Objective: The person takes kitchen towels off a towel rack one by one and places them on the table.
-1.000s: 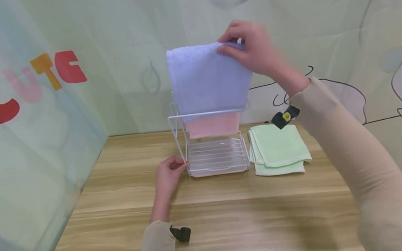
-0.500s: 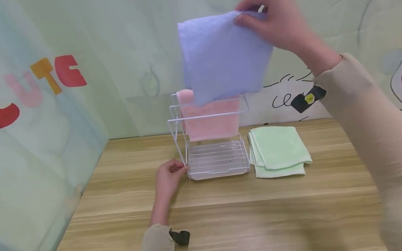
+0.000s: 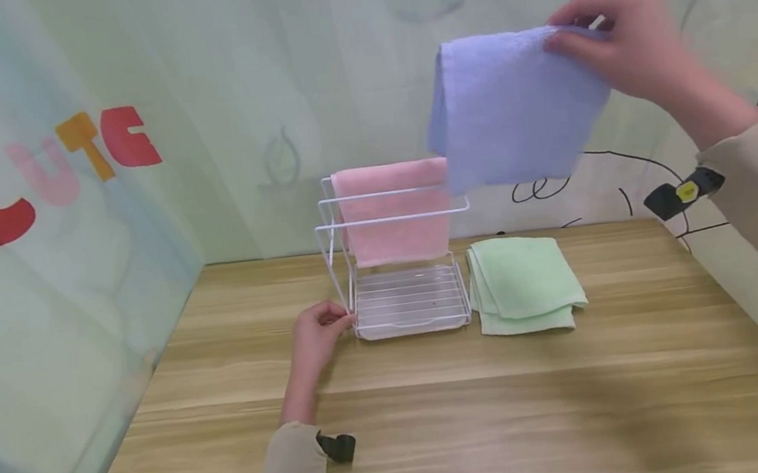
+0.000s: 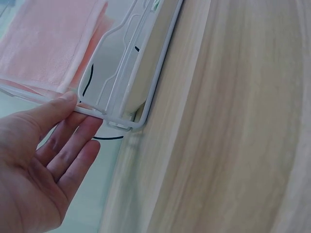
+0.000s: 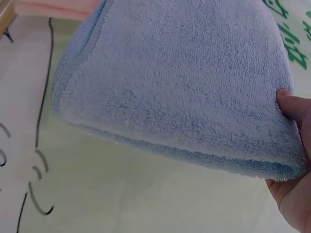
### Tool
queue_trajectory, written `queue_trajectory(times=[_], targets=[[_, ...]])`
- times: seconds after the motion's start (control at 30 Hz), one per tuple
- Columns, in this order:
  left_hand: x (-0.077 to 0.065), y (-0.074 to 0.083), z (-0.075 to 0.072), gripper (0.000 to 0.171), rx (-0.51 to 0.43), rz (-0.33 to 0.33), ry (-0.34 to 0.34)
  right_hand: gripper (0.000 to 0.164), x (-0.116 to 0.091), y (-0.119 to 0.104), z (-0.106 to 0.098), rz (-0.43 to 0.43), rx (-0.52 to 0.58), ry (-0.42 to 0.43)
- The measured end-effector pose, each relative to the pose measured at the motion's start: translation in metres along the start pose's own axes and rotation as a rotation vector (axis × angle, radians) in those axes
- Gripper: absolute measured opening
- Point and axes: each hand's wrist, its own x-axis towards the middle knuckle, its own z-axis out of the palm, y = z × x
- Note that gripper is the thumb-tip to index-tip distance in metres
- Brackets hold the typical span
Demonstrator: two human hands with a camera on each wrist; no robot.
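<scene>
My right hand [image 3: 630, 36] pinches a folded blue towel [image 3: 519, 107] by its top edge, up in the air to the right of the white wire rack [image 3: 391, 219]. In the right wrist view, the thumb lies on the near face of the blue towel [image 5: 180, 87]. At the rack's lower left side, my left hand [image 3: 320, 337] pinches the wire frame between thumb and fingers; the left wrist view shows the hand [image 4: 53, 150] on that wire. A pink towel [image 3: 395, 223] hangs over the rack's rear bar. The two front bars carry nothing.
A folded green towel [image 3: 527, 278] lies on the wooden table [image 3: 442, 424], just right of the rack's tray [image 3: 411, 303]. Behind stands a printed cloth backdrop [image 3: 215, 91], with red letters at the left.
The blue towel, held in my right hand, has risen off the rack's bars and moved right. The pink towel behind it shows fully now. My left hand stays on the rack.
</scene>
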Motion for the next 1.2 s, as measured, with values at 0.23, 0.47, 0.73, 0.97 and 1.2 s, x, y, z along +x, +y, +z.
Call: queue_trajectory(times=[0.23,0.47,0.73,0.97,1.2], targets=[[0.001,-0.003,-0.001,0.015,0.002,-0.002,0.0,0.028,-0.036,0.036,-0.018,0.111,-0.038,-0.07],[0.001,-0.004,-0.004,0.016,0.016,0.007,0.012,0.024,-0.066,0.062,-0.027,0.106,-0.058,-0.071],[0.001,-0.002,-0.005,0.016,0.021,0.001,0.01,0.026,-0.088,0.084,-0.035,0.18,-0.12,-0.098],[0.0,-0.002,-0.006,0.016,0.03,0.001,0.009,0.026,-0.106,0.097,-0.042,0.224,-0.102,-0.122],[-0.001,-0.003,-0.006,0.016,0.034,-0.003,0.007,0.029,-0.122,0.11,-0.044,0.291,-0.134,-0.143]])
